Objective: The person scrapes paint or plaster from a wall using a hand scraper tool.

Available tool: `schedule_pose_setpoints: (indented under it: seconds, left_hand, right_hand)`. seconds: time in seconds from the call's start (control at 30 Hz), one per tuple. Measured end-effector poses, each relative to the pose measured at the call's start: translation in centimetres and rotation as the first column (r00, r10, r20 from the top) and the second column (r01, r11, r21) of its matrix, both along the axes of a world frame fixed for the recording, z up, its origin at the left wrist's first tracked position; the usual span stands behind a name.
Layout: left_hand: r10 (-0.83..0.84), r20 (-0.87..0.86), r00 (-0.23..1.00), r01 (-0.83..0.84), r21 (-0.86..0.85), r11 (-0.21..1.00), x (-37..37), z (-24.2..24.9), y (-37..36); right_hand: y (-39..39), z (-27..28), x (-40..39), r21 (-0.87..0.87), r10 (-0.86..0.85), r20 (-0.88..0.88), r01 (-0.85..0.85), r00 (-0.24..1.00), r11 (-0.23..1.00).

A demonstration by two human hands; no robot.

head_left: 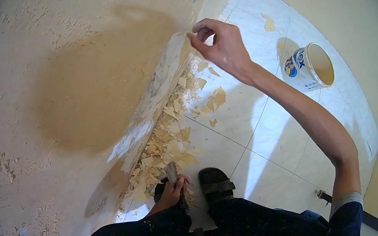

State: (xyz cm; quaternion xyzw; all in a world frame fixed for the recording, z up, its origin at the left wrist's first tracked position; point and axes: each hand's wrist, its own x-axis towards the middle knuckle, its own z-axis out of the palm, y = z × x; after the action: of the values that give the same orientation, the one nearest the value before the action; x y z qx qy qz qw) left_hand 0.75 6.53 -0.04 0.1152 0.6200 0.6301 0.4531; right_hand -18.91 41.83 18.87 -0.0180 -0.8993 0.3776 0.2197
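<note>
**Peeling paint at the foot of the wall**

The white plastic paint bucket with blue lettering (310, 67) lies tipped on the white tiled floor (273, 146), near its far edge by the opposite wall, its open mouth turned toward me. Its inside looks cream-coloured; I cannot tell whether anything is in it.

My right hand (222, 46) is raised against the cream, rough-plastered wall (57, 72), thumb and forefinger pinched together at the top edge of a loose pale strip of peeling paint (169, 73). The other fingers are curled loosely. Whether the pinch actually has the flake or only touches it, I cannot tell for sure.

My left hand (171, 195) is low, just beside my knee, clenched around the handle of a metal scraper with a flat, paint-smeared blade (171, 172). The blade points up toward the heap of cream paint flakes (165, 144) that lies along the seam where wall meets floor.

More flakes lie scattered on the tiles beside the heap, a few near the bucket. My foot in a black strapped sandal (215, 186) stands just beside the heap's near end. A dark metal bar (370, 221) lies on the floor at the right edge, well apart from both hands. Between the flakes and the bucket the tiles are open.
</note>
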Motion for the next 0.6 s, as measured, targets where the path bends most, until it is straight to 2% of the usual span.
schedule_pose_setpoints:
  seconds: [0.13, 0.2, 0.43, 0.53, 0.6]
  left_hand:
    - [-0.042, -0.039, 0.998, 0.042, 0.010, 0.999, -0.1, -0.6, -0.1]
    - [-0.029, -0.025, 0.999, 0.029, 0.005, 1.000, 0.1, -0.3, 0.0]
    - [0.012, 0.003, 1.000, -0.012, -0.045, 0.999, 0.2, 0.3, 0.1]
    - [-0.002, -0.013, 1.000, 0.001, -0.030, 1.000, 0.0, 0.5, 0.1]
    - [-0.003, -0.030, 1.000, 0.002, -0.035, 0.999, 0.0, 0.0, -0.1]
  right_hand:
    - [-0.6, 0.2, 0.1, -0.009, 0.015, 0.017, -0.015, 1.000, 1.000]
    - [-1.0, 0.2, -0.4, -0.148, 0.074, 0.013, -0.071, 0.997, 0.986]
    - [-1.1, 0.0, -1.4, -0.258, 0.123, 0.065, -0.102, 0.990, 0.961]
    - [0.1, -0.6, -1.2, -0.259, 0.103, 0.062, -0.083, 0.993, 0.962]
    - [1.9, -1.9, -0.8, -0.271, -0.011, 0.169, 0.058, 0.985, 0.961]
